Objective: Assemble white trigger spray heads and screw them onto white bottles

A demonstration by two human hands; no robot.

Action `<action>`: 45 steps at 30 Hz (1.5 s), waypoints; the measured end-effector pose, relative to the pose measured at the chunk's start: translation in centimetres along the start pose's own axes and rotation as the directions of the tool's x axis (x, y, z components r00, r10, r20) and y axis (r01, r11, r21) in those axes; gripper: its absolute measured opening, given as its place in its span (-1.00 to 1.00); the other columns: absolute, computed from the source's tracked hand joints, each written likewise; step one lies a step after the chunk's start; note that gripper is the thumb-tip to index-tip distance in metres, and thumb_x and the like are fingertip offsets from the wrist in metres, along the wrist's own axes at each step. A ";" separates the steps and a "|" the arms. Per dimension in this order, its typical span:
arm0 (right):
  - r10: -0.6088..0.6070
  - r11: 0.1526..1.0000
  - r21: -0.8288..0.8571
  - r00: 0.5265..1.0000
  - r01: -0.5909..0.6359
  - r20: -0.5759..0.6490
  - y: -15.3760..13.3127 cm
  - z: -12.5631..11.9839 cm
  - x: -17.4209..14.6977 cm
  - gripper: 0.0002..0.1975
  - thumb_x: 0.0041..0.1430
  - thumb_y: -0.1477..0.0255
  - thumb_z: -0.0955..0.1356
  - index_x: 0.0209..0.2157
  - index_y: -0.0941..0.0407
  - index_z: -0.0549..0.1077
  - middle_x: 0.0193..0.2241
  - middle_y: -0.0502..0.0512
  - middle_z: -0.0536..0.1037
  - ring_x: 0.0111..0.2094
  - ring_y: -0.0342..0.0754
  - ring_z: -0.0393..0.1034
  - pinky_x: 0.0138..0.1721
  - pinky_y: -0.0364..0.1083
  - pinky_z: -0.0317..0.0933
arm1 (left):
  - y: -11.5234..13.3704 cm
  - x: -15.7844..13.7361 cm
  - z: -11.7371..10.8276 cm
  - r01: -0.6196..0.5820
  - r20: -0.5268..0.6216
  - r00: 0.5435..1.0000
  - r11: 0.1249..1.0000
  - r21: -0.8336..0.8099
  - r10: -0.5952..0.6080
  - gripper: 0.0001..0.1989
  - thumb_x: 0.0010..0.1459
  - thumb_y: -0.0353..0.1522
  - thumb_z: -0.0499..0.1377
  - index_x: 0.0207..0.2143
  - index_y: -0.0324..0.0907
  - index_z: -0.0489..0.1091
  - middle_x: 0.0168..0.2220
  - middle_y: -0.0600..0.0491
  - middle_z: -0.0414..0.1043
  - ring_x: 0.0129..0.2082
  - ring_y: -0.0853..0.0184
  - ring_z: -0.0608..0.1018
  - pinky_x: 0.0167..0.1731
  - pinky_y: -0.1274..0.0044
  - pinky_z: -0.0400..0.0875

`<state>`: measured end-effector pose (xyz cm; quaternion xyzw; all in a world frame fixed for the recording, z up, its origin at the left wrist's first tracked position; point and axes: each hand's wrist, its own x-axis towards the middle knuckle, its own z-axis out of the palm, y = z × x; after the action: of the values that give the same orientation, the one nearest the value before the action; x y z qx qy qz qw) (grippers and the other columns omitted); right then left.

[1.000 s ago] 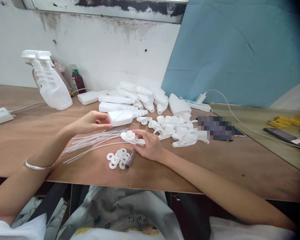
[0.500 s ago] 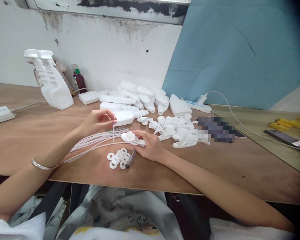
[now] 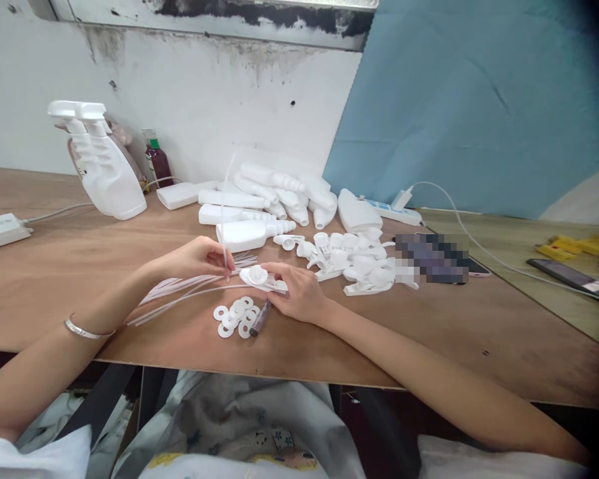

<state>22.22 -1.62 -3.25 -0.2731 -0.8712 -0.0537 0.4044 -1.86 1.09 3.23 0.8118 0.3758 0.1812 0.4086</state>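
Note:
My left hand [image 3: 204, 258] is closed, pinching a thin white plastic tube [image 3: 223, 219] near its lower end. The tube stands almost upright, rising in front of the white bottles. Just to the right, my right hand [image 3: 299, 291] grips a white spray trigger head [image 3: 257, 274] on its side, with its round collar facing up. More loose white tubes [image 3: 172, 289] lie on the table under and beside my left hand. Nearer to me is a small heap of white ring washers [image 3: 228, 320]. A short dark, see-through cylinder [image 3: 260, 319] rests against them, below my right fingers.
Several empty-looking white bottles [image 3: 244, 236] lie piled at the back. Loose trigger heads [image 3: 369, 269] are heaped right of my right hand. Assembled spray bottles [image 3: 114, 176] stand back left, near a dark red bottle [image 3: 158, 163]. Power strips, a cable and phones [image 3: 574, 276] lie around.
My left hand has moved down, closer to the spray trigger head. Its grip is now low on the tube, which shows above the hand. My right hand has barely moved.

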 end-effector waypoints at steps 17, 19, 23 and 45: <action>0.023 0.999 0.031 0.997 -0.025 0.072 0.0 0.1 0.0 -0.58 0.03 0.51 0.30 -0.03 0.06 0.21 -0.14 0.05 0.49 -0.21 -0.06 0.43 -0.25 -0.11 0.30 | 1.3 0.3 4.1 -0.307 -0.462 0.863 0.939 -0.155 0.206 -0.82 -0.12 -0.30 0.29 -0.53 -0.25 0.42 -0.49 0.03 0.44 -0.46 0.36 0.47 -0.41 0.51 0.42; 0.017 0.999 0.029 0.997 -0.019 0.078 0.0 0.0 0.0 -0.58 0.04 0.51 0.30 -0.03 0.06 0.21 -0.14 0.05 0.48 -0.21 -0.06 0.43 -0.25 -0.11 0.30 | 1.3 0.4 4.1 -0.308 -0.464 0.861 0.940 -0.145 0.211 -0.82 -0.11 -0.30 0.29 -0.53 -0.25 0.42 -0.50 0.04 0.44 -0.47 0.36 0.47 -0.42 0.52 0.40; 0.007 0.999 0.032 0.997 -0.009 0.075 0.0 0.0 0.1 -0.59 0.04 0.51 0.31 -0.04 0.06 0.22 -0.17 0.06 0.50 -0.22 -0.04 0.43 -0.27 -0.10 0.30 | 1.5 0.3 4.1 -0.306 -0.461 0.856 0.948 -0.084 0.235 -0.82 -0.09 -0.31 0.28 -0.52 -0.26 0.43 -0.49 0.04 0.44 -0.47 0.38 0.45 -0.42 0.53 0.37; -0.006 1.000 0.027 0.995 0.003 0.098 -0.1 -0.2 0.3 -0.66 0.09 0.48 0.27 -0.05 0.08 0.22 -0.16 0.07 0.50 -0.22 -0.05 0.45 -0.27 -0.11 0.31 | 1.2 0.3 4.7 -0.279 -0.466 0.803 0.925 0.257 0.372 -0.85 0.01 -0.32 0.20 -0.47 -0.25 0.39 -0.50 0.07 0.42 -0.50 0.44 0.42 -0.46 0.61 0.30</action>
<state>22.16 -1.63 -2.90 -0.2681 -0.8912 -0.0296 0.3646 1.69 -1.64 1.42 0.8204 0.3387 0.4219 0.1850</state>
